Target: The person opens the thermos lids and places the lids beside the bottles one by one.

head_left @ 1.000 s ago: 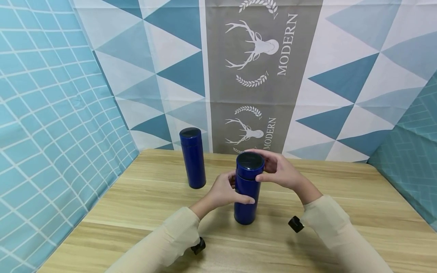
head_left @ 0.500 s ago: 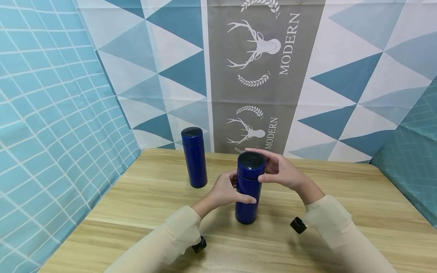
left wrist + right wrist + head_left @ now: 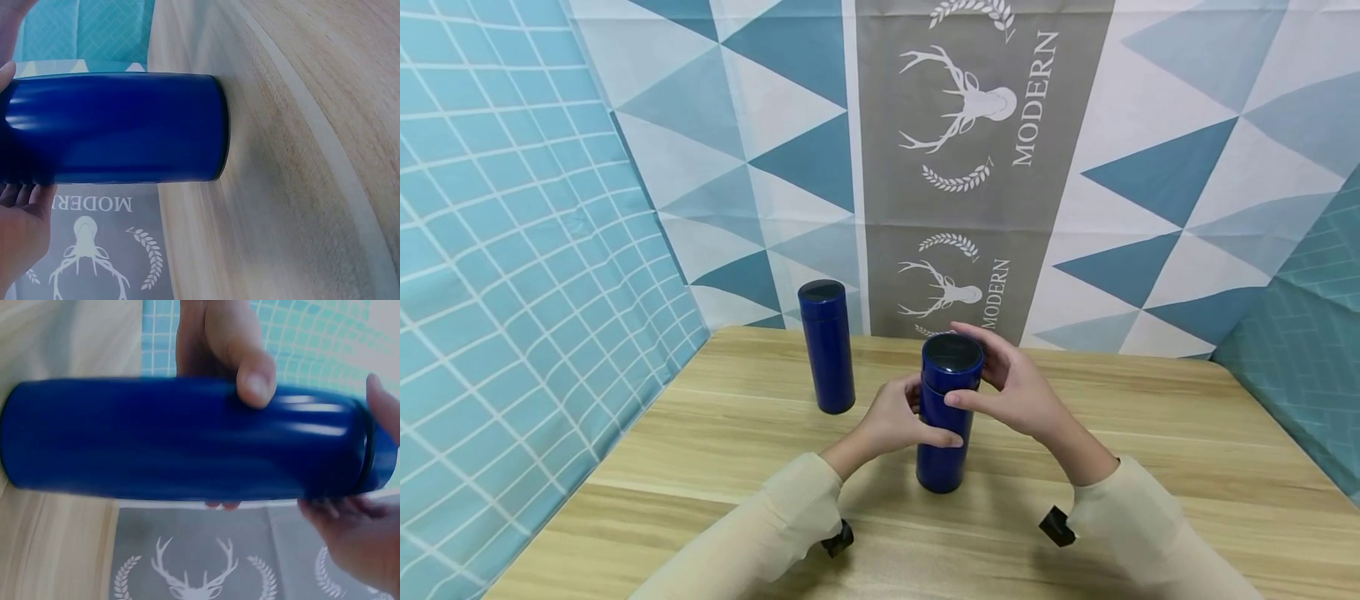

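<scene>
A dark blue thermos flask (image 3: 936, 467) stands upright in front of the person, its black-topped lid (image 3: 942, 377) on the body. The left hand (image 3: 891, 421) grips the flask's body from the left, thumb across the near side and fingers round the back. Higher up, the right hand (image 3: 1015, 383) holds the lid, its thumb at the seam on the near side and its fingers behind. In the right wrist view, the left thumb (image 3: 255, 381) lies on the flask's body and a dark seam shows below the lid. The flask's base (image 3: 220, 128) is on the table in the left wrist view.
A second blue thermos flask (image 3: 829, 362) with a black top stands farther back on the left. The wooden table (image 3: 737, 433) ends at a patterned cloth backdrop (image 3: 955, 200). A blue checked cloth (image 3: 512, 250) hangs at the left, a teal one (image 3: 1300, 367) at the right.
The right hand has turned about the lid, its thumb sliding left across the near side and its wrist dropping toward the person. The left hand and both flasks stay in place.
</scene>
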Available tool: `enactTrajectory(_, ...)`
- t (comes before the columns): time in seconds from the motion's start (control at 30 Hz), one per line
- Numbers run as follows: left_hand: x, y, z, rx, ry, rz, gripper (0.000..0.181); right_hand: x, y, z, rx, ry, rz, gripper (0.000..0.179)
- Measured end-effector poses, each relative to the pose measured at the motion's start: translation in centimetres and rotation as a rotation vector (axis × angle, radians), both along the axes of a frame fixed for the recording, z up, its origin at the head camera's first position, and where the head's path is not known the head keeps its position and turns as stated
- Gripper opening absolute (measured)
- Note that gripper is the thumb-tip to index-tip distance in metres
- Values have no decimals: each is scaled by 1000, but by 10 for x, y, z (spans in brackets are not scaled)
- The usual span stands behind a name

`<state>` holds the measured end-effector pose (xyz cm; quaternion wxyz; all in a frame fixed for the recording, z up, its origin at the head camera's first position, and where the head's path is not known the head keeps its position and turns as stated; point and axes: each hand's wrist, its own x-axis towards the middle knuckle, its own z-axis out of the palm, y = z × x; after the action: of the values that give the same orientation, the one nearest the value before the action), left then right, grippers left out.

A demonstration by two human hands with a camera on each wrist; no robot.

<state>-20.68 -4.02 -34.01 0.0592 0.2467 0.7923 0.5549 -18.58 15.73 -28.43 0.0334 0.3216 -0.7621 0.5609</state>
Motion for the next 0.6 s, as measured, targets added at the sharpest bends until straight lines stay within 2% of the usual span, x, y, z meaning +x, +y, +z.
enactTrajectory(0.1, 0, 0, 0, -3, 4, 5, 61, 8, -4, 1, 2, 14, -73, 77)
enactTrajectory(0.27, 0, 0, -1, 1, 4, 6, 61, 14, -10, 0, 10, 46, -148, 74)
enactTrajectory(0.4, 0, 0, -1, 10, 0, 1, 62, 14, -11, -1, -5, 52, -166, 72)
enactTrajectory(0.6, 1, -1, -1, 17, 1, -9, 63, 12, -10, -3, -30, 50, -147, 71)
